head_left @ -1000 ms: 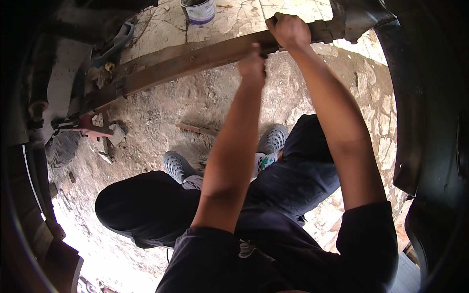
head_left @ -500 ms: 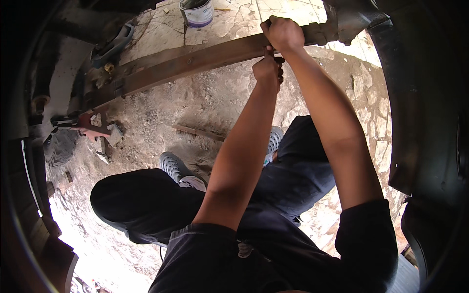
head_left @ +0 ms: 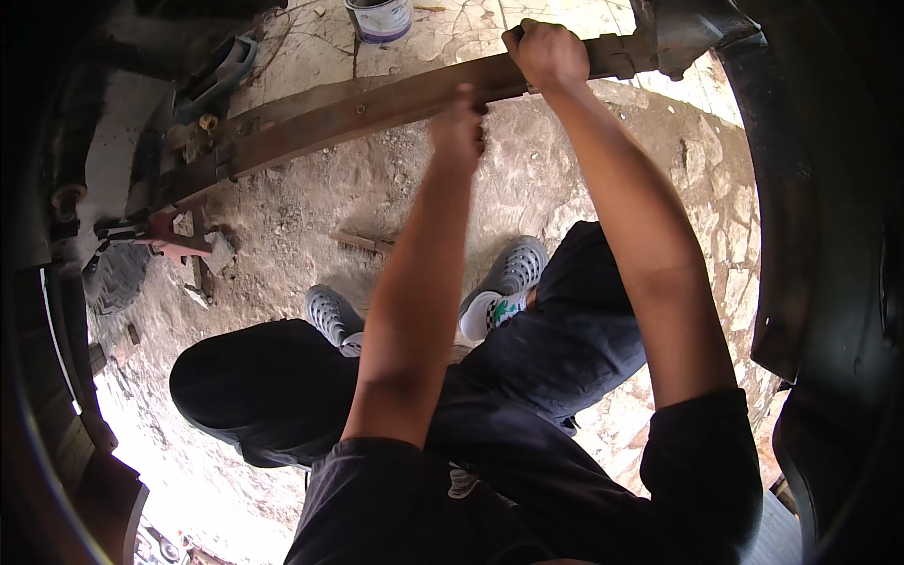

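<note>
A long rusty metal beam point(head_left: 311, 132) crosses above the ground, bolted among dark vehicle parts. My right hand point(head_left: 551, 56) is closed over the beam toward its right end, fingers wrapped over the upper edge. My left hand point(head_left: 457, 127) is at the beam's lower edge, a little left of my right hand. It is motion-blurred with curled fingers, and what it holds, if anything, is too unclear to name.
A paint can point(head_left: 379, 21) stands on cracked tiles. At left are a red metal stand point(head_left: 179, 240), broken stones point(head_left: 218, 254) and a plastic container point(head_left: 226, 71). A wooden-handled brush point(head_left: 363, 242) lies on rough ground between my legs and the beam. Dark bodywork point(head_left: 829, 235) borders the right side.
My left hand moved right toward my right hand, then back leftward along the beam. My right hand stayed on the beam, shifting slightly.
</note>
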Demonstrator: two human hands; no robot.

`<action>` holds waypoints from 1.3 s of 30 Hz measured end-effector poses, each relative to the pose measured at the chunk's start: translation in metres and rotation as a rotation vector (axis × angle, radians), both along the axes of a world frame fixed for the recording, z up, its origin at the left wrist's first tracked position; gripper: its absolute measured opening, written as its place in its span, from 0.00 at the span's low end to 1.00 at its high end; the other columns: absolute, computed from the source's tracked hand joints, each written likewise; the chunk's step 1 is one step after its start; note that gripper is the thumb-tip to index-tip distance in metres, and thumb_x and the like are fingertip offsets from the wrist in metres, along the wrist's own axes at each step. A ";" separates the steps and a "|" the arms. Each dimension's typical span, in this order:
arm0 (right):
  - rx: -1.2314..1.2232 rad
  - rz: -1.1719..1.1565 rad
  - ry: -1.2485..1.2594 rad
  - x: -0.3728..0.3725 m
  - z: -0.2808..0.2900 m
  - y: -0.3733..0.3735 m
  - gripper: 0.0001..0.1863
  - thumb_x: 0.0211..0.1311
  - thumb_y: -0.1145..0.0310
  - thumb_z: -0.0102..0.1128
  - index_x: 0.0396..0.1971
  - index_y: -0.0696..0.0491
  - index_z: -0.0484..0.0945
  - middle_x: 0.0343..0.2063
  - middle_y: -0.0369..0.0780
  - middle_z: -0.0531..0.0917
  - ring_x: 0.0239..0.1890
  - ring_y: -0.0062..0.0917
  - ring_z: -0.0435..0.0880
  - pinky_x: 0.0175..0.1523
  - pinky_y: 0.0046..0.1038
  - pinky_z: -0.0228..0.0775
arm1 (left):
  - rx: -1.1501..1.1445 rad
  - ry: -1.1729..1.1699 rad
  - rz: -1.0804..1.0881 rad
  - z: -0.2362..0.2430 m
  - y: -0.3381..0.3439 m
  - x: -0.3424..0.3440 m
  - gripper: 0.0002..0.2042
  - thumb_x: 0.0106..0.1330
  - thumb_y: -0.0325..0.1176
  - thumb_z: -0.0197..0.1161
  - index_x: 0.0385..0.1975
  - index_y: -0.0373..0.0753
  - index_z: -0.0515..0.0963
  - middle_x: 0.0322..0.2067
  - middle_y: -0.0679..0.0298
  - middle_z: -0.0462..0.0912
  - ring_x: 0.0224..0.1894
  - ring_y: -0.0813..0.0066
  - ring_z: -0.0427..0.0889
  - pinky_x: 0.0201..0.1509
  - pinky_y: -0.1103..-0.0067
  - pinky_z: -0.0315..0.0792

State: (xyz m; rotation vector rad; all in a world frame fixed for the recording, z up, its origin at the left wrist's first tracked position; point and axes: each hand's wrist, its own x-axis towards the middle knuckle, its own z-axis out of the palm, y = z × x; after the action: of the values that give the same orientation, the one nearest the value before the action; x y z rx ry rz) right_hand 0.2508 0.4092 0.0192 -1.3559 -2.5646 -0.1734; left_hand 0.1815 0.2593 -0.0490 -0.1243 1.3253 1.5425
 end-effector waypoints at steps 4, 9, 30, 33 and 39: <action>0.053 0.032 -0.002 -0.003 0.000 0.006 0.25 0.67 0.44 0.49 0.34 0.49 0.87 0.29 0.45 0.88 0.33 0.40 0.89 0.38 0.40 0.83 | -0.013 -0.212 0.081 0.047 0.050 0.053 0.15 0.69 0.50 0.63 0.30 0.47 0.74 0.16 0.70 0.67 0.13 0.78 0.61 0.16 0.77 0.52; 0.064 0.020 0.014 0.006 -0.007 0.001 0.24 0.66 0.43 0.52 0.33 0.49 0.85 0.27 0.46 0.87 0.31 0.42 0.88 0.36 0.41 0.83 | -0.062 -0.032 0.108 0.004 0.004 -0.006 0.18 0.69 0.53 0.63 0.25 0.46 0.74 0.14 0.74 0.63 0.12 0.81 0.58 0.16 0.78 0.51; -0.031 -0.040 -0.007 0.003 0.002 0.001 0.24 0.66 0.46 0.48 0.36 0.48 0.87 0.31 0.46 0.89 0.37 0.41 0.89 0.43 0.41 0.83 | -0.046 -0.246 0.316 0.002 -0.022 -0.040 0.19 0.71 0.55 0.60 0.26 0.47 0.73 0.14 0.78 0.60 0.13 0.82 0.53 0.17 0.79 0.48; -0.040 -0.032 -0.027 -0.003 0.005 0.000 0.25 0.66 0.46 0.47 0.36 0.49 0.87 0.31 0.46 0.89 0.37 0.42 0.89 0.44 0.41 0.83 | -0.023 -0.120 0.165 -0.006 0.000 -0.010 0.21 0.71 0.56 0.59 0.24 0.47 0.74 0.14 0.76 0.60 0.13 0.81 0.55 0.17 0.79 0.50; -0.052 -0.005 -0.049 0.001 0.004 0.005 0.23 0.66 0.47 0.49 0.36 0.48 0.87 0.32 0.46 0.89 0.37 0.42 0.89 0.43 0.41 0.83 | -0.092 -0.226 0.148 0.032 0.027 0.046 0.21 0.67 0.55 0.65 0.25 0.42 0.78 0.16 0.72 0.68 0.13 0.80 0.59 0.17 0.79 0.52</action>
State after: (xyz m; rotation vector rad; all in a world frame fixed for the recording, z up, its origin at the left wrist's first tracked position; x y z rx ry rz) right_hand 0.2515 0.4139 0.0228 -1.3926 -2.6239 -0.1441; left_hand 0.2272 0.2864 -0.0166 -0.4507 1.2283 1.5401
